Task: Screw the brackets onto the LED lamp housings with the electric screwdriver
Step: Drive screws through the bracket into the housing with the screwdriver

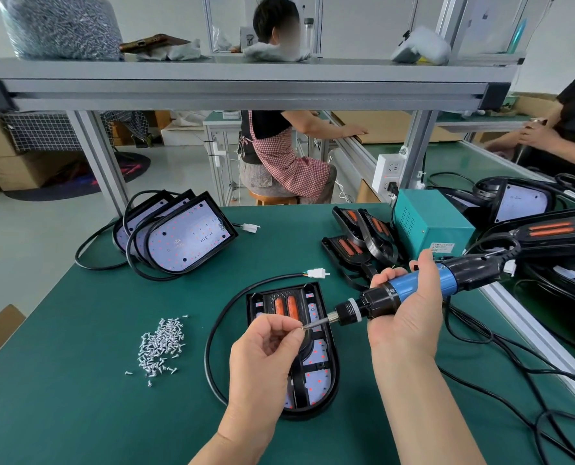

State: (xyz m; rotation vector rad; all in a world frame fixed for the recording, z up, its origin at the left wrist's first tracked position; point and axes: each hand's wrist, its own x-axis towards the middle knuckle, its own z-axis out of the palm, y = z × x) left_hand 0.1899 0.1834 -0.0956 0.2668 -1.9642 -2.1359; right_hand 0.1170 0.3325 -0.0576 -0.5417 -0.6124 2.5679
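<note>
An LED lamp housing (323,367) lies on the green table in front of me, with a black bracket (287,305) bearing two orange strips set in it. My right hand (403,317) grips the blue-and-black electric screwdriver (410,288), held nearly level with its bit pointing left. My left hand (266,347) pinches a small screw at the bit's tip, just above the housing. A pile of loose silver screws (160,345) sits to the left.
Three open housings (185,236) lean stacked at the back left. Spare brackets (363,239) lie beside a teal power box (427,226). More housings and tangled black cables (547,330) crowd the right. A metal shelf frame (245,92) spans overhead. Other people sit beyond.
</note>
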